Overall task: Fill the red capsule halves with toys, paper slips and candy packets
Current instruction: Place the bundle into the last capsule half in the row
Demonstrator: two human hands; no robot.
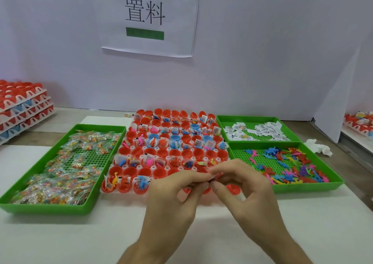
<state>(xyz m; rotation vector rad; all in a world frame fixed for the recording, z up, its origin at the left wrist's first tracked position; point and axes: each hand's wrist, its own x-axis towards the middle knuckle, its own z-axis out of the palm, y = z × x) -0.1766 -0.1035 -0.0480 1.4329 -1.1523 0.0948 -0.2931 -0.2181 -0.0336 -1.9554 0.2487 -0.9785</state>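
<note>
A white rack of red capsule halves (171, 152) lies in the middle of the table, with a few blue halves among them; many hold toys, slips or candy. My left hand (177, 189) and my right hand (240, 183) meet over the rack's near right corner. Their fingertips pinch one small red toy (215, 178) between them. The hands hide several capsule halves in the front row. Candy packets (66, 169) fill the green tray on the left. Paper slips (260, 131) lie in the far right tray, small plastic toys (290, 166) in the near right tray.
Stacked racks of red and blue capsule halves (22, 106) stand at the far left. More filled capsules (359, 122) sit at the far right edge. A crumpled white tissue (319, 148) lies beside the toy tray. A white wall with a paper sign (147, 17) closes the back.
</note>
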